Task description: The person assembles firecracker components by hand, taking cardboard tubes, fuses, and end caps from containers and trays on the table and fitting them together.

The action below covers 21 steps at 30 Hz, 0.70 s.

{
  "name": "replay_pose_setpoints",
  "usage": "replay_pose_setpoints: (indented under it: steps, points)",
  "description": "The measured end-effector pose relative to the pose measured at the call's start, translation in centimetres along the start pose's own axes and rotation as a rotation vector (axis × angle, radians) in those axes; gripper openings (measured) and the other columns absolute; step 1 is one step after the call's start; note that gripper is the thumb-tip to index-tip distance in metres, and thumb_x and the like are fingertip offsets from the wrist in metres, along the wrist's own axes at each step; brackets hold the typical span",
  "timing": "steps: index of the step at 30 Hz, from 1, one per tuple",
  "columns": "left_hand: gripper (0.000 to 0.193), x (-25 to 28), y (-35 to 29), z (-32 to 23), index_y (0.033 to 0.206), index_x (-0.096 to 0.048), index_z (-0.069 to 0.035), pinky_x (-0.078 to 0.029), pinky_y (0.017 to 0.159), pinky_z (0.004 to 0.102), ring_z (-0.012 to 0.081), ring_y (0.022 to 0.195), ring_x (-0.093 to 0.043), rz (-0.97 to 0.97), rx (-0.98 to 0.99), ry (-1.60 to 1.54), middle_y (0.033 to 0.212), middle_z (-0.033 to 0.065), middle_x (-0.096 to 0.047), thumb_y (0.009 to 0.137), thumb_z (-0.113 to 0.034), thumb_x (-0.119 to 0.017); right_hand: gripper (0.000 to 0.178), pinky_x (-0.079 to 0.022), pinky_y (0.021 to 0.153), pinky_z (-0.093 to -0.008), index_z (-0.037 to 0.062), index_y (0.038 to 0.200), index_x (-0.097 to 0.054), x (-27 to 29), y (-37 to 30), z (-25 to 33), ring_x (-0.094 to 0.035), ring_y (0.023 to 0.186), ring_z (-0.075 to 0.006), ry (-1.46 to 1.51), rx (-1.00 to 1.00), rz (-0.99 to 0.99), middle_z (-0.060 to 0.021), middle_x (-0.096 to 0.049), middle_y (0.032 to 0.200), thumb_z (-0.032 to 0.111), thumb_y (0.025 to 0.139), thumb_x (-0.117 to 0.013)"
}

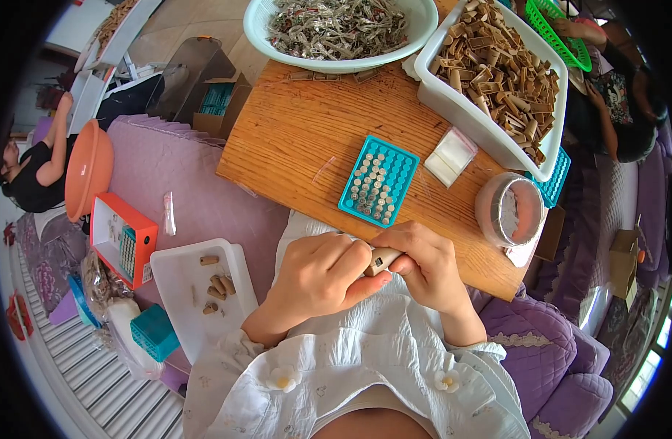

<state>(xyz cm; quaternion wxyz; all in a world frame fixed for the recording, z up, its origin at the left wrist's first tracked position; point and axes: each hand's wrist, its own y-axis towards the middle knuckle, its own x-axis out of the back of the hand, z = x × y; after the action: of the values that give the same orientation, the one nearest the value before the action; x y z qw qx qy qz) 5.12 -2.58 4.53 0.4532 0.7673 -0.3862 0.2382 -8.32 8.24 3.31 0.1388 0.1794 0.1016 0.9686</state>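
Observation:
Between my two hands, over my lap at the table's near edge, is a small tan plastic casing [381, 261] with a dark opening facing up. My left hand [318, 271] closes around its left end. The thumb and fingers of my right hand [424, 260] pinch it from the right. Just beyond my hands lies a teal tray [405, 164] with round pockets, part of them filled with small silver discs that look like button cells. Whether my fingers hold any smaller part is hidden.
A white bin [431, 84] of tan casings and a pale bowl [257, 36] of shiny small parts stand at the back. A clear jar [490, 208] and plastic bags [451, 157] sit right. Leftward are a white tray [178, 285] and an orange box [142, 249]. Other people sit at both sides.

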Motion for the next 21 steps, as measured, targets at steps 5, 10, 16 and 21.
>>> replay_pose_setpoints:
  steps: [5,10,16,21]
  points:
    - [0.038,-0.2,-0.7,-0.4,0.063,-0.046,-0.004,-0.032,0.035,0.0295,0.0181,0.039,-0.039,-0.088,0.008,0.031,0.049,0.0043,-0.036,0.075,-0.037,-0.060,0.020,-0.045,0.064,-0.0332,0.0010,0.093,-0.056,-0.4,0.3,-0.2,-0.055,0.072,-0.0259,0.060,0.022,0.028,-0.0109,-0.057,0.081,0.014,0.078,-0.056]
    - [0.029,3.3,-1.4,0.8,0.062,-0.045,-0.006,-0.037,0.041,0.0317,0.0218,0.046,-0.046,0.107,0.244,0.046,0.054,0.0075,-0.044,0.072,-0.027,-0.062,0.029,-0.045,0.070,-0.0339,-0.0003,0.095,-0.057,-0.5,2.3,-0.3,-0.057,0.078,-0.0276,0.003,-0.013,0.178,-0.0132,-0.059,0.085,0.025,0.081,-0.055]
    - [0.025,15.7,-13.0,3.0,0.071,-0.059,-0.005,-0.042,0.050,0.0374,0.0289,0.058,-0.056,0.459,1.164,0.753,0.061,0.0131,-0.055,0.066,-0.030,-0.062,0.016,-0.044,0.062,-0.0245,0.0006,0.093,-0.058,7.5,5.1,-6.0,-0.055,0.068,-0.0121,-0.188,-0.188,-0.555,-0.0078,-0.060,0.075,0.008,0.080,-0.055]
    - [0.039,14.6,-24.6,7.2,0.074,-0.067,-0.014,-0.046,0.060,0.0376,0.0262,0.069,-0.060,1.152,1.494,0.782,0.071,0.0090,-0.062,0.050,-0.045,-0.067,0.019,-0.042,0.073,-0.0328,0.0059,0.094,-0.060,13.4,7.8,-10.5,-0.053,0.084,-0.0239,-0.840,-0.206,-0.670,-0.0128,-0.056,0.093,0.007,0.075,-0.055]
